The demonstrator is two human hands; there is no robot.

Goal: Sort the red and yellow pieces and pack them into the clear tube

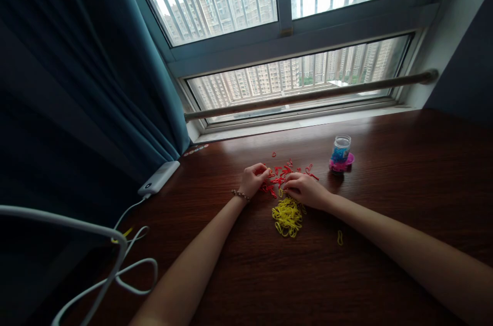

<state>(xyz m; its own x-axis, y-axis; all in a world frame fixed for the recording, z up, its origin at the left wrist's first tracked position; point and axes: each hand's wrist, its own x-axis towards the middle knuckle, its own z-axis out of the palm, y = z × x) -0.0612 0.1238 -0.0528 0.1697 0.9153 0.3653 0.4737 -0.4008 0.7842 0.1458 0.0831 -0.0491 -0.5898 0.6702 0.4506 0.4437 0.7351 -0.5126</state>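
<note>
The left hand [253, 179] and right hand [307, 191] are apart, grip unclear, at red elastic bands [286, 170]. These should be light, stretchy; a side pinch suits.

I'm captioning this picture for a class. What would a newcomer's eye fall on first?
Probably the heap of yellow loops, vivid against the dark tabletop, with scattered red pieces just beyond it, around and between the left hand and right hand. Next might come the clear jar with blue contents, standing beyond the right hand with something pink at its base, then the bright window behind the table.
</note>
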